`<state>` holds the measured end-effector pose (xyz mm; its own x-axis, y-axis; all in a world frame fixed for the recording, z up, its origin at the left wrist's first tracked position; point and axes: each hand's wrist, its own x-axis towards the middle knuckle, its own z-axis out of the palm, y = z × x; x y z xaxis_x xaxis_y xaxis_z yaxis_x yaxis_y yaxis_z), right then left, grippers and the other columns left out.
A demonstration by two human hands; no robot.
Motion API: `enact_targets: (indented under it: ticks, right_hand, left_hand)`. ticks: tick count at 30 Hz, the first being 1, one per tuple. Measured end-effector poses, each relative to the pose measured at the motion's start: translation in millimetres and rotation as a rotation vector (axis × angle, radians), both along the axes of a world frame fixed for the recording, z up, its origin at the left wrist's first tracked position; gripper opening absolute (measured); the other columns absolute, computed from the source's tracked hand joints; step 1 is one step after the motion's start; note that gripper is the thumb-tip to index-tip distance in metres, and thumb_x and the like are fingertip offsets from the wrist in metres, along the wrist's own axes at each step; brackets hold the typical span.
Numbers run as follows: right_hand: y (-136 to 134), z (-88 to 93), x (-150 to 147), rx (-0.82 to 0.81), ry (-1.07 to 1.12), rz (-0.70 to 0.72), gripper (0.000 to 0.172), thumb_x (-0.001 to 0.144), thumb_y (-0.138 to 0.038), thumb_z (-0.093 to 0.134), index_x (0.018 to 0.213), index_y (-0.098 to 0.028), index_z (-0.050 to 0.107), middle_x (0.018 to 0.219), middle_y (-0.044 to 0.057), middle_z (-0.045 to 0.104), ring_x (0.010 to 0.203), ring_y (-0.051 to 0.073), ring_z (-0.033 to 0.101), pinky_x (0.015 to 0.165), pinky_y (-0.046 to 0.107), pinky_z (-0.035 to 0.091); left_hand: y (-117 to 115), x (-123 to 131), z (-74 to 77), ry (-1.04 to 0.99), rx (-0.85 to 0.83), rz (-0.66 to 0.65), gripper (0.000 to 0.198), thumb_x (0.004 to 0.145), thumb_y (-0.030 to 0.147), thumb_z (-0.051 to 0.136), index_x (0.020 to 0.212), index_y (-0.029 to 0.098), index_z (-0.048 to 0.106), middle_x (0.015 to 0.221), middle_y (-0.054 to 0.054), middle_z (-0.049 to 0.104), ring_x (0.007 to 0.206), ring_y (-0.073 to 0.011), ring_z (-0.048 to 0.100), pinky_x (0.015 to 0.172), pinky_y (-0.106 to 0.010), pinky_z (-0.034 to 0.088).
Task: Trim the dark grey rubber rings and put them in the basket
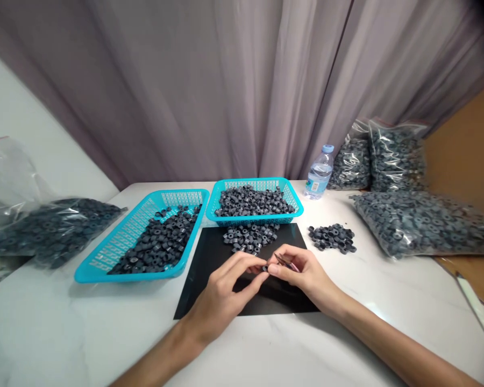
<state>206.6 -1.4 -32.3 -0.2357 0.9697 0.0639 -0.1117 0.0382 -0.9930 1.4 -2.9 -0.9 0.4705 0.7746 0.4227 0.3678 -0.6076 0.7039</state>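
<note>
A clear bag point(44, 228) of dark rings lies far left, beside a blue basket point(105, 258) half full of them. Over the black mat point(210, 279), the left hand point(221, 293) pinches one small ring point(265, 267) between thumb and fingertips, right against the right hand point(302, 271), which grips thin tweezers point(284, 262). A loose pile point(333, 237) of rings, a water bottle point(319, 172) and full bags point(423, 223) lie to the right.

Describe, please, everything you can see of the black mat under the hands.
The black mat is a thin, flat, plastic-looking rectangular sheet lying on the white table before the right basket. A heap of dark rings sits on its far end. The left hand, pinching a small ring, and right hand, holding tweezers, are over its middle.
</note>
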Motion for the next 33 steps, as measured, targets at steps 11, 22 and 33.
enact_targets:
  ticks: [11,22,33]
  right_hand:
    - [-1.1,1.9,5.5,0.013,-0.019,-0.068,0.032,0.081,-0.052,0.079,0.084,-0.020,0.073,0.073,0.000,0.062,0.062,0.012,0.046,0.053,0.025,0.033]
    - [-2.7,6.1,4.3,0.003,-0.010,-0.061,0.026,0.080,-0.045,0.081,0.089,-0.021,0.077,0.080,0.002,0.067,0.064,0.012,0.049,0.053,0.025,0.035]
    - [-1.2,0.8,4.5,0.051,0.069,-0.024,0.023,0.082,-0.039,0.081,0.092,-0.021,0.072,0.090,0.001,0.072,0.086,0.016,0.065,0.082,0.028,0.050]
  left_hand:
    - [-0.4,6.7,3.4,-0.153,-0.245,0.069,0.008,0.089,0.028,0.074,0.096,0.025,0.074,0.091,-0.001,0.073,0.083,-0.0158,0.068,0.080,-0.026,0.055]
    - [1.0,6.2,3.9,-0.105,-0.102,0.039,0.008,0.090,0.024,0.073,0.098,0.024,0.076,0.088,-0.002,0.074,0.078,-0.0167,0.067,0.077,-0.028,0.054]
    - [3.0,6.1,-3.9,-0.078,-0.157,0.034,0.008,0.088,0.024,0.074,0.096,0.021,0.076,0.089,-0.001,0.075,0.078,-0.0138,0.068,0.078,-0.024,0.055]
